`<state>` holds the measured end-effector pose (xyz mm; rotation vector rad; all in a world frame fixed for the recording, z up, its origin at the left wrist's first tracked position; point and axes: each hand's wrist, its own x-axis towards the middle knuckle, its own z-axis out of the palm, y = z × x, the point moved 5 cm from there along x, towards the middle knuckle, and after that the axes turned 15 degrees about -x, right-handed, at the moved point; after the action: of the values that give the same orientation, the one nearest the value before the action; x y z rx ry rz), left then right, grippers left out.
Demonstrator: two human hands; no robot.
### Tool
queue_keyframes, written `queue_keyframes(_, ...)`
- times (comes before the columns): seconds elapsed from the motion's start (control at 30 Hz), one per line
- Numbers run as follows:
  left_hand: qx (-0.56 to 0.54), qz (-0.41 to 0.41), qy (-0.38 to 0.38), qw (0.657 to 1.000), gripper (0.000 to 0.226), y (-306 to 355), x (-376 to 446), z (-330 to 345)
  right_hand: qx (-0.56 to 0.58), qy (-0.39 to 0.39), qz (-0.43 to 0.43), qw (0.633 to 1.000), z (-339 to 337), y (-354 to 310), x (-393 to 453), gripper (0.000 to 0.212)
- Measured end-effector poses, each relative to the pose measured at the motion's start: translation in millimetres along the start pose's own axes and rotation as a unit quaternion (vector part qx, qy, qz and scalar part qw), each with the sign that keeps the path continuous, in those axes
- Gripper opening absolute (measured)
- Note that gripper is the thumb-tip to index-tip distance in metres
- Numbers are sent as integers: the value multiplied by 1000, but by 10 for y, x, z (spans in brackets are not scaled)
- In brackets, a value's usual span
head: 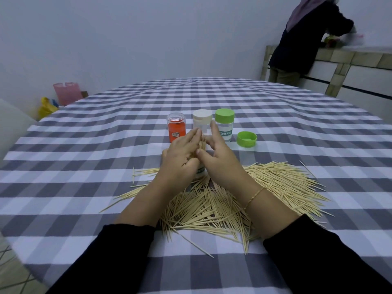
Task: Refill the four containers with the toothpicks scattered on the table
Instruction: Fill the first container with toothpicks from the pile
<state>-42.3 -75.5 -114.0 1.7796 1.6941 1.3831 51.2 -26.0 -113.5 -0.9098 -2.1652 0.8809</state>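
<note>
**Feeding a bundle into the open jar**

The checked table [275, 128] carries a wide heap of toothpicks [275, 183] spread near the person, under and to the right of both forearms. Beyond the heap stand three closed containers in a row: an orange jar [176, 129], a white-capped jar [202, 122] and a green-capped jar [224, 124], with a loose green lid [246, 139] lying just right of them.

The fourth jar [200, 172] stands at the far edge of the heap, mostly hidden between the hands. The left hand [180, 160] curls round it and round a bundle [202, 145] of picks standing upright from its mouth. The right hand [220, 160] presses against the bundle's other side, thumb and forefinger partly spread.

The step probably goes best by keeping the picks parallel, tapping them down square, and steadying the jar so it does not tip.
</note>
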Motion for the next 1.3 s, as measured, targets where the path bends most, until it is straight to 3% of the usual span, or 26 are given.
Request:
queue_keyframes(0.13, -26, -34, 7, 999, 89, -45, -2, -34, -28, 60, -53, 996, -63, -58, -24, 78)
queue_keyframes(0.3, 0, -70, 1, 998, 105, -188, 8, -2, -133, 96, -72, 984, -64, -38, -1, 44)
queue_keyframes(0.37, 4, -76, 11, 997, 107, -204, 16, -1, -136, 105, -69, 983, -88, -16, 1, 41)
queue_keyframes(0.57, 10, -93, 19, 995, 105, -268, 31, 1, -171, 28, -87, 981, -35, -74, -13, 41)
queue_keyframes(0.77, 12, -91, 27, 995, 105, -276, 39, -8, -268, 9, -76, 960, -70, -32, 5, 42)
queue_keyframes(0.87, 14, -88, 31, 996, 105, -283, 42, -9, -249, -17, -79, 965, -54, -20, -8, 41)
queue_keyframes(1.0, 23, -90, 41, 995, 110, -305, 48, -17, -169, 8, -62, 984, -139, 1, -30, 46)
queue_keyframes(1.3, 84, -90, 45, 991, 106, -338, 81, -24, -226, -19, -38, 973, -168, 94, 15, 64)
